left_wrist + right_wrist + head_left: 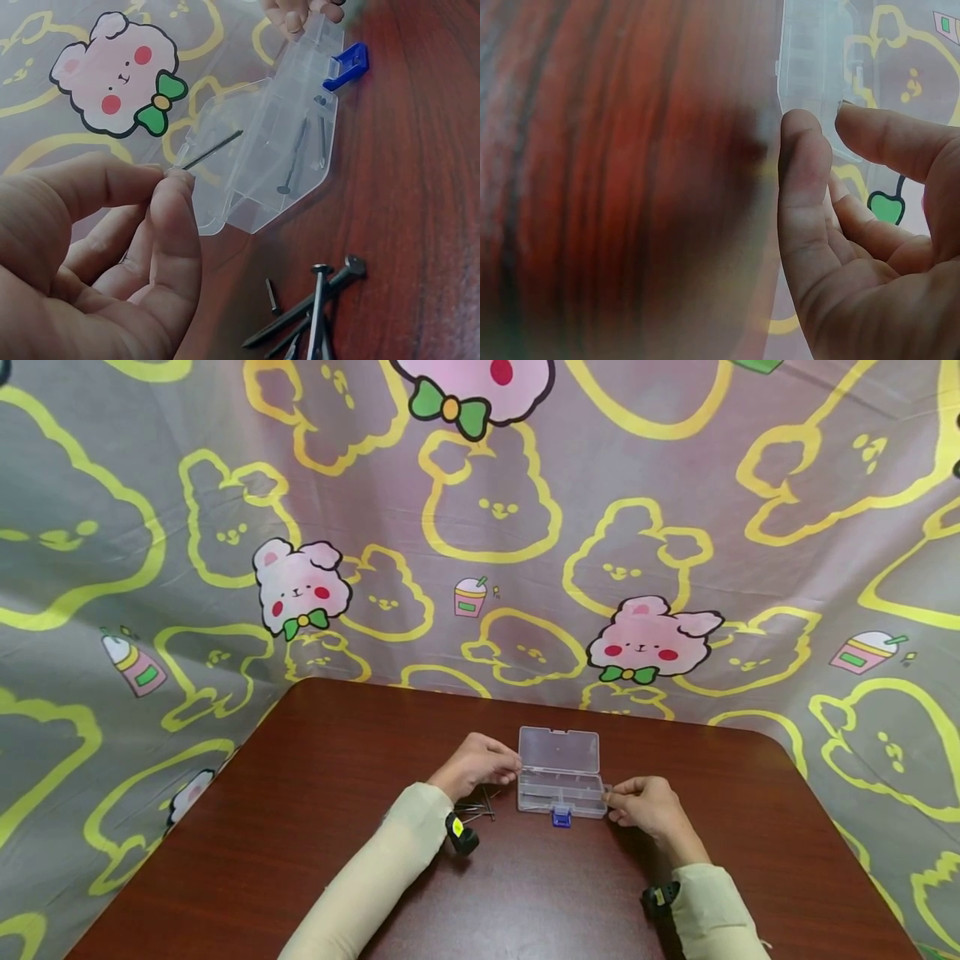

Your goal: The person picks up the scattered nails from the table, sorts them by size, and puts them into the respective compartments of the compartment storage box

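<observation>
The right hand [651, 808] is blurring against the clear plastic compartment box [560, 772], pinching its end; inside, two dark nails [300, 156] are lying. The left hand [97, 247] is pinching a thin dark nail [214, 149].

Loose nails [311, 315] — tips cut off below.

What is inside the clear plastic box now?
In the clear plastic box, two nails lie in the compartments. The left hand pinches another nail over it. The far compartments are too blurred to tell.
</observation>
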`<state>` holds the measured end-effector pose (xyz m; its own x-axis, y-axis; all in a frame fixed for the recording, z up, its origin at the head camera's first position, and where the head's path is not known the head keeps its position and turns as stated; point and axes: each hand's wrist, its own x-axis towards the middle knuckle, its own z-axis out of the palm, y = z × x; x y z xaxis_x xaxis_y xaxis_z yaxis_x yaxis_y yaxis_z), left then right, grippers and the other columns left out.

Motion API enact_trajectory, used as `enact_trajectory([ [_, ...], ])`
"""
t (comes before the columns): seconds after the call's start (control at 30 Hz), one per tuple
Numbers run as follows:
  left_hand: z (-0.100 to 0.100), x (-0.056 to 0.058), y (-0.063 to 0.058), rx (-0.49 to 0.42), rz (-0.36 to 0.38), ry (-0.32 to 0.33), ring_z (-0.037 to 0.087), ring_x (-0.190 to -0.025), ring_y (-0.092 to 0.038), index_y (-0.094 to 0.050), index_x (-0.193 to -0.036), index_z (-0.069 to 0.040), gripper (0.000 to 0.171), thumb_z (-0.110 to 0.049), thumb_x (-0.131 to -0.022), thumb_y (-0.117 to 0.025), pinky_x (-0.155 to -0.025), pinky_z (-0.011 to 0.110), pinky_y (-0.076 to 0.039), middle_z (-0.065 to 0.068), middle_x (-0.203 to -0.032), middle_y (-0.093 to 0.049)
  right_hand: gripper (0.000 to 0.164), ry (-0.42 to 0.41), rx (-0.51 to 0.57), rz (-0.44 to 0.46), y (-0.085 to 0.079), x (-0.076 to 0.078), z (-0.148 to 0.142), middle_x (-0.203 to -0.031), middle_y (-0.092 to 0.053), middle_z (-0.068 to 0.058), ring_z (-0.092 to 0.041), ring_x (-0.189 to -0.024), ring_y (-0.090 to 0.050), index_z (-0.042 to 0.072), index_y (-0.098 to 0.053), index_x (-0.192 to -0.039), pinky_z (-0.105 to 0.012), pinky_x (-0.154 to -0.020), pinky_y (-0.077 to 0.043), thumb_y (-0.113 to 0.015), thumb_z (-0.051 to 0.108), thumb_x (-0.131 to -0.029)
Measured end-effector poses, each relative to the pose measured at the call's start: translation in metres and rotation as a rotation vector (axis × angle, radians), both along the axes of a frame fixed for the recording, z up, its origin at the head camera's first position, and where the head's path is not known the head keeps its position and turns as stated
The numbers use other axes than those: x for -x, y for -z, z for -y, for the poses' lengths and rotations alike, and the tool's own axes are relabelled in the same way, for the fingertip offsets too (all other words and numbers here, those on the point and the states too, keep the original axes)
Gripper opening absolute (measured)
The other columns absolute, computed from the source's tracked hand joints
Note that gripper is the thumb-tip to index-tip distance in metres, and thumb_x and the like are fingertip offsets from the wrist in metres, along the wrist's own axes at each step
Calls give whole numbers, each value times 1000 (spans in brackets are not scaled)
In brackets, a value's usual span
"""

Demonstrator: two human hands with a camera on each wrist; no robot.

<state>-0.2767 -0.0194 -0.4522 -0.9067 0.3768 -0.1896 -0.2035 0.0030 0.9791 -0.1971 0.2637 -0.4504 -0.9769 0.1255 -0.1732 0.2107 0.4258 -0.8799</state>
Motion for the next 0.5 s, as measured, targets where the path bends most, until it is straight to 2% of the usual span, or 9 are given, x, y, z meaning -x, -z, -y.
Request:
enact_trajectory([
  [0.27, -2, -1, 0, 64, -27, 21, 13, -61, -63, -73, -101, 14, 16, 6, -87, -72, -57, 24, -54, 25, -89, -72, 21, 6, 24, -4, 0, -1, 0, -78, -71, -16, -25, -66, -70, -14, -65, -99, -34, -60, -59, -73, 3, -89],
  [0.5, -9, -1, -5, 140, -81, 48, 14, -59, -62, -74, -95, 12, 12, 6, -85, -73, -59, 29, -57, 23, -83, -72, 21, 7, 31, -6, 1, 0, 1, -78, -71, -16, -25, -66, -70, -14, -65, -98, -34, -59, -59, -74, 3, -89],
])
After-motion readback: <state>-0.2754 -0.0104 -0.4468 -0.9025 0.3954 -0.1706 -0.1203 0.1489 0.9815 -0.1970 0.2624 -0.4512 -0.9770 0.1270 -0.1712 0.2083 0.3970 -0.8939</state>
